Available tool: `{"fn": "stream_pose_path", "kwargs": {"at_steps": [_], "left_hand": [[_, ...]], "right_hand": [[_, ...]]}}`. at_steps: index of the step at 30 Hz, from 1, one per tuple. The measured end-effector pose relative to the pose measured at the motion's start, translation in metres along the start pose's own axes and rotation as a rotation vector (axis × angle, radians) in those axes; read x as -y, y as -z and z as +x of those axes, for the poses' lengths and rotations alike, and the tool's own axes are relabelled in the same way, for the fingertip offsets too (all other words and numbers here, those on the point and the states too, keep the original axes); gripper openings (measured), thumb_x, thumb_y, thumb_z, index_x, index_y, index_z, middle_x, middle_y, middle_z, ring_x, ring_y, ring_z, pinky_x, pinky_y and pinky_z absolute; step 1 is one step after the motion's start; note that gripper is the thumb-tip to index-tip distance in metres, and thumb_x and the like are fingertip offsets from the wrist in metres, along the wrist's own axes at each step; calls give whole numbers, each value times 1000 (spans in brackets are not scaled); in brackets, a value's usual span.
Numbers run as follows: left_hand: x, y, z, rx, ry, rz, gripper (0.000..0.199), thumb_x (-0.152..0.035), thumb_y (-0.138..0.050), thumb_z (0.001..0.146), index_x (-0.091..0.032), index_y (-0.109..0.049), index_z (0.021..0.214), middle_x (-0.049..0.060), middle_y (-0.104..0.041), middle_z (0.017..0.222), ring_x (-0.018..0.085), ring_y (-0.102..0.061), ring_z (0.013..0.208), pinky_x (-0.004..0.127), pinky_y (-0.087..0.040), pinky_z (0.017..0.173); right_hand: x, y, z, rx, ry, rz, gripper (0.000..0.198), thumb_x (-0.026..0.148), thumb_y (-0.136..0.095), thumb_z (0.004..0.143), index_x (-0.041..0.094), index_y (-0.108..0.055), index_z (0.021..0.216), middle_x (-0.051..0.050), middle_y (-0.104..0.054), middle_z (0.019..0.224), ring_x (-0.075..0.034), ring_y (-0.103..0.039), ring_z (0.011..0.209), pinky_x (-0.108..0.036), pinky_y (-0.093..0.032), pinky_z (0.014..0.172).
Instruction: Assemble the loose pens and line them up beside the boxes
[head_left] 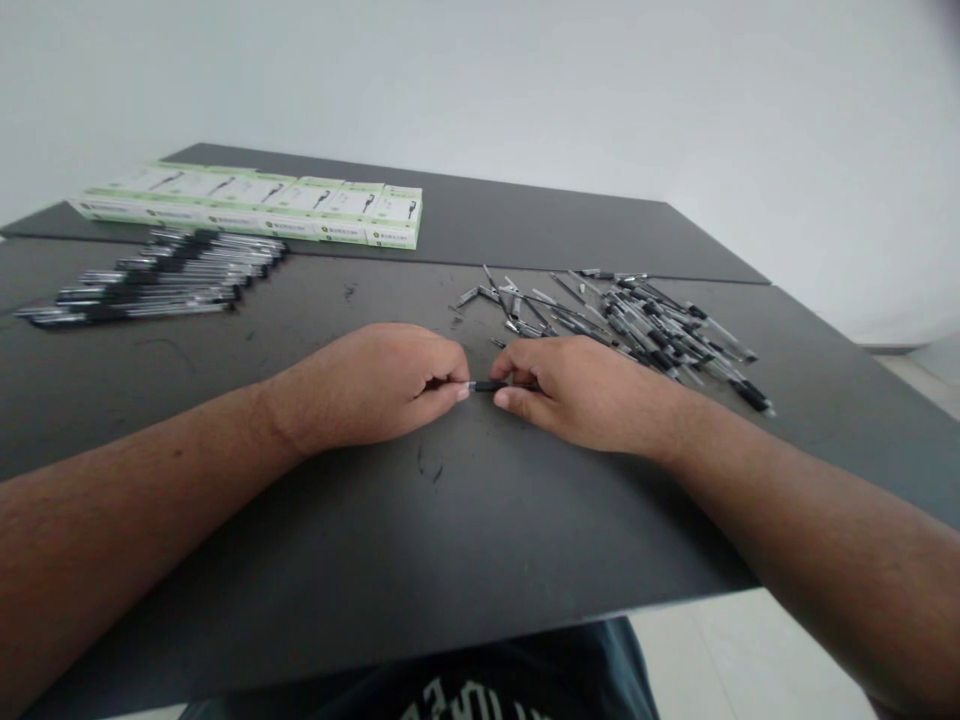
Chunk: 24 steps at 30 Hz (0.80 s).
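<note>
Between my two hands, just above the dark table [480,540], lies a pen [487,386] with a black grip and a clear part at its left. My left hand [397,385] pinches the clear end between thumb and fingers. On the black grip, the thumb and fingertips of my right hand [570,390] are closed. Most of the pen is hidden inside the hands. Right behind my right hand lies a loose heap of pens and pen parts [660,325], with clear barrels, black grips and thin refills.
A row of black and clear pens [172,275] lies side by side at the left. Behind it stand several white and green boxes [292,205] in a line. Small metallic-looking parts [510,295] lie at the heap's left edge. The table's front edge [420,655] is close to my body.
</note>
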<state>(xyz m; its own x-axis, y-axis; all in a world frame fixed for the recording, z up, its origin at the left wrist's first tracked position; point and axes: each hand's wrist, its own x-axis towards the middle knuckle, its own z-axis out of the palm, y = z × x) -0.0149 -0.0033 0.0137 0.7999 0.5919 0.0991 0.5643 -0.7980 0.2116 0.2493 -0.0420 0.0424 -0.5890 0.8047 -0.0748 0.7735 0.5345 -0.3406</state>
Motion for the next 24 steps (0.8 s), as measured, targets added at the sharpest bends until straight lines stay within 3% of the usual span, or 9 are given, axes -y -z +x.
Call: {"fn": "stream_pose_path", "kwargs": {"at_steps": [4, 6, 8, 11, 13, 16, 21, 24], "left_hand": [[-1, 0, 0, 0, 5, 1, 30, -41, -54, 108, -25, -78, 100, 5, -81, 91, 26, -73, 86, 38, -47, 79], [-2, 1, -1, 5, 5, 4, 30, -40, -54, 108, -25, -79, 101, 5, -81, 92, 26, -73, 87, 38, -47, 79], [-2, 2, 0, 6, 4, 8, 29, -40, -55, 108, -25, -79, 101, 5, -82, 93, 26, -73, 87, 38, -47, 80], [-2, 3, 0, 3, -2, 11, 30, -40, -55, 109, -25, -79, 101, 6, -82, 92, 26, -74, 87, 38, -49, 79], [-2, 3, 0, 2, -5, 13, 30, -40, -55, 109, -25, -80, 101, 6, -83, 93, 26, -75, 88, 38, -50, 80], [-1, 2, 0, 0, -9, 23, 29, -39, -57, 109, -25, -81, 101, 6, -84, 95, 27, -76, 90, 38, -52, 82], [0, 0, -1, -5, -9, 33, 29, -39, -57, 110, -25, -81, 102, 6, -84, 95, 27, -77, 91, 38, -53, 82], [0, 0, -1, 0, -3, 32, 29, -39, -57, 109, -25, -82, 103, 6, -84, 95, 26, -77, 90, 38, -52, 82]], "right_hand": [[1, 0, 0, 5, -7, -48, 19, 34, -67, 113, 20, -80, 113, -7, -84, 103, -22, -72, 90, -33, -44, 80], [1, 1, 1, 35, 17, -80, 30, 32, -55, 118, 19, -80, 108, -9, -84, 104, -23, -72, 94, -35, -45, 84], [1, 1, 1, 34, 24, -58, 32, 32, -53, 119, 18, -81, 113, -10, -85, 108, -24, -74, 97, -35, -46, 87], [2, 1, 0, -5, -6, -10, 22, 36, -68, 112, 20, -80, 122, -7, -86, 108, -23, -74, 95, -33, -46, 83], [2, 2, 0, 9, -20, -42, 19, 36, -69, 112, 21, -80, 115, -6, -84, 103, -22, -72, 91, -33, -44, 79], [3, 2, 0, 51, 4, -87, 33, 33, -54, 119, 20, -79, 103, -9, -84, 102, -23, -72, 92, -35, -45, 83], [3, 2, 0, 0, -13, 7, 19, 35, -71, 111, 20, -80, 119, -7, -86, 108, -22, -73, 93, -32, -45, 81], [4, 3, 0, 34, -15, -55, 19, 32, -66, 114, 20, -80, 108, -7, -84, 102, -22, -72, 90, -33, -44, 79]]}}
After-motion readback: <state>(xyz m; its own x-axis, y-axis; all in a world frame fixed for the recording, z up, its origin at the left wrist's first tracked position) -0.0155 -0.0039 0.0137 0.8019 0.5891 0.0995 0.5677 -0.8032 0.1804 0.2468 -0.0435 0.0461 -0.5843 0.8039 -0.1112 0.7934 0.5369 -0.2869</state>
